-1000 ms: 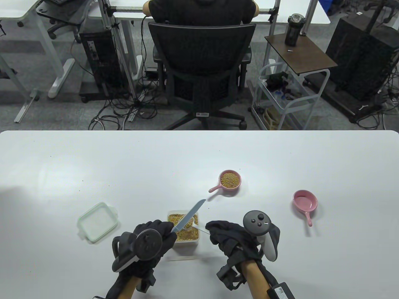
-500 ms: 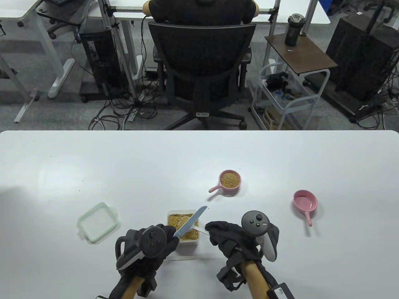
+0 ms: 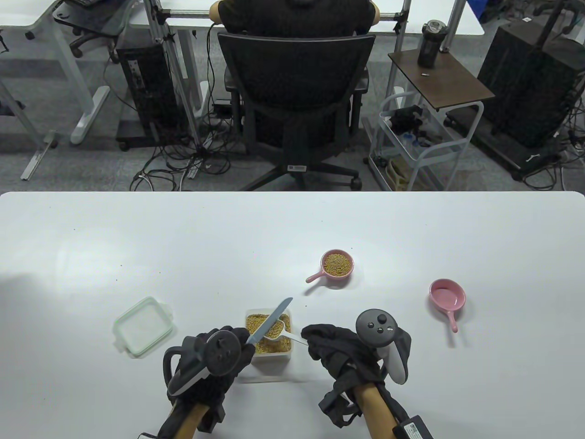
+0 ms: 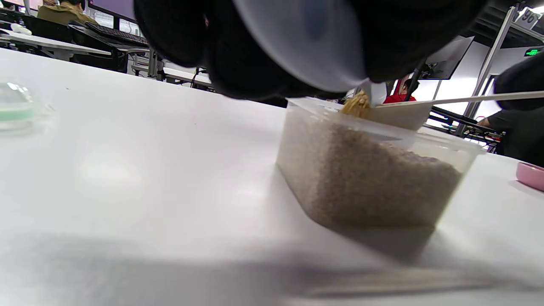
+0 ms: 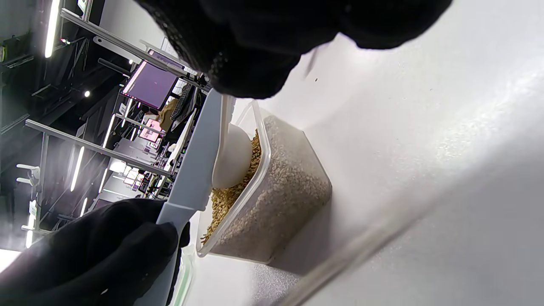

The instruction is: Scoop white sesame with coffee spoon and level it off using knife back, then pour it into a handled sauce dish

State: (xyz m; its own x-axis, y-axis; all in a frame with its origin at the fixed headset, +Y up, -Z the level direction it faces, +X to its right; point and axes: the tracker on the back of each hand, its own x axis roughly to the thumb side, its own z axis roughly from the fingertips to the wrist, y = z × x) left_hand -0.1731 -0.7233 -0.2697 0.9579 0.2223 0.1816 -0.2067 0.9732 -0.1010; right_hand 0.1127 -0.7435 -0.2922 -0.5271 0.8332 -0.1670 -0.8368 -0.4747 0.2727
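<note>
Since the earlier frame, the knife (image 3: 269,319) had slid back toward the person across the top of the spoon (image 3: 275,329), its tip now over the tub's far edge rather than past its right corner.

At the table's near edge, left of centre, a clear lid (image 3: 144,326) lay flat. Beside it, the left hand (image 3: 215,354) had its fingers curled tight round the knife handle, the blade angling up and to the right over the tub (image 3: 268,336) of sesame. The blade touched the heaped spoon bowl, and grains spilled off one side back into the tub. The right hand (image 3: 338,350) pinched the far end of the thin white spoon handle, fingers bunched together; exactly which fingers closed on it could not be seen.

The spoon looked light, stiff and smooth, so likely to twist under the knife's push; a firm hold nearer the bowl would probably steady it. The loose seed would spill at any tilt.

Further right, toward the table's middle, a pink dish (image 3: 337,264) already held sesame. An empty pink dish (image 3: 447,295) sat nearer the right edge.
</note>
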